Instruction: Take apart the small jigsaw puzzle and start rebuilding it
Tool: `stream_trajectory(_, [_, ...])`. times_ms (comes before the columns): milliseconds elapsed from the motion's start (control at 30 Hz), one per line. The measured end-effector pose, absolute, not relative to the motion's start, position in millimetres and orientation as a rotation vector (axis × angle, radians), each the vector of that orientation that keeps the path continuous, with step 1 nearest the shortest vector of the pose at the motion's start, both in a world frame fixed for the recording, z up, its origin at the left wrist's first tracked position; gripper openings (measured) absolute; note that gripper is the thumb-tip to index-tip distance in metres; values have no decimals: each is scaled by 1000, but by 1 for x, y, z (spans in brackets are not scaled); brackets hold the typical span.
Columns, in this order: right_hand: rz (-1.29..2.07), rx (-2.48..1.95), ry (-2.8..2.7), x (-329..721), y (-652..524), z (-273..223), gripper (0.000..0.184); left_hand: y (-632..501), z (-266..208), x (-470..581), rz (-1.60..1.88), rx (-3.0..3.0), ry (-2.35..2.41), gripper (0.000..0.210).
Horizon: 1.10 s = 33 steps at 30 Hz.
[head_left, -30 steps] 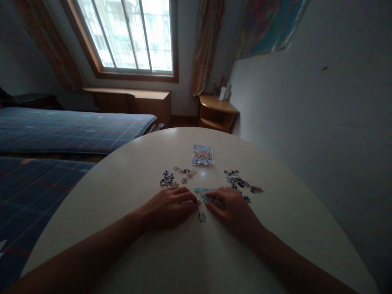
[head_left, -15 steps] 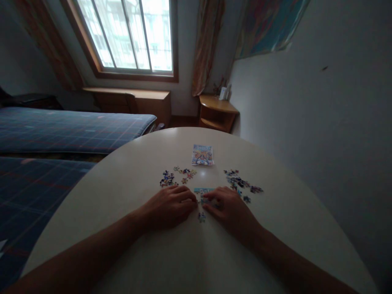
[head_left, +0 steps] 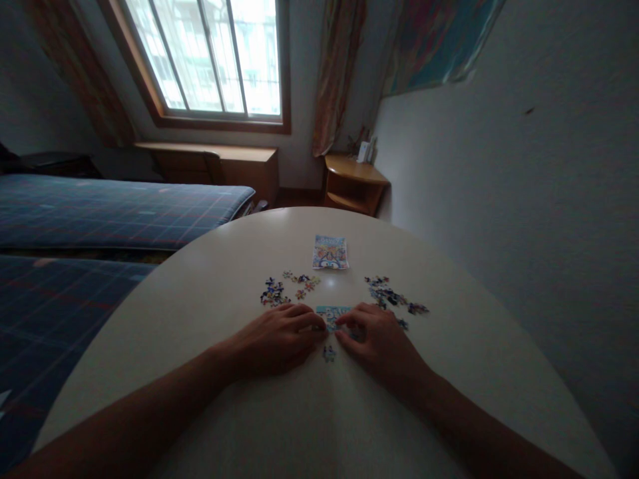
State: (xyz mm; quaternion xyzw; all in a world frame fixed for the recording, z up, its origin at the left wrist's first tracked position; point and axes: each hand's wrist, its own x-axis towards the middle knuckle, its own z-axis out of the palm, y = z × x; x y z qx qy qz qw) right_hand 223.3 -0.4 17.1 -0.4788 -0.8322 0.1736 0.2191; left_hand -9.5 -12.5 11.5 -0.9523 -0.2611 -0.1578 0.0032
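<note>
Now, in the head view, the strip [head_left: 324, 310] of joined puzzle is seen more openly at the centre of the frame, since the right hand [head_left: 377, 336] has been shifted slightly to the right and the left hand [head_left: 282, 332] brought up to its lower left edge. The bit that was seen between the fingertips is no longer seen apart, so it may have been fitted, though the join is covered. The left fingertips are bunched together; whether anything is pinched cannot be told. On the right, a narrow gap is left between thumb and forefinger over the strip, and a held bit cannot be made out. Just below centre, one piece [head_left: 329, 353] is left loose on the table [head_left: 299, 426], unmoved, as are the left pile [head_left: 273, 291] and the card [head_left: 330, 253] above.
</note>
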Motion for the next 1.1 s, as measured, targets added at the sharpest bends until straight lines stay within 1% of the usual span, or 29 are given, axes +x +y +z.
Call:
stream_trajectory(400, [376,-1315,-2350,223,1,14,8,-13,10,-9,-456,-2969,-872,29])
stream_trajectory(700, [171,-1199,-2420,223,3,13,11,-13,9,-8,-523,-2949,-925,32])
stream_trajectory(1100, [-29,-1145,-2407,220,10,12,12,-13,10,-7,-514,-2914,-885,20])
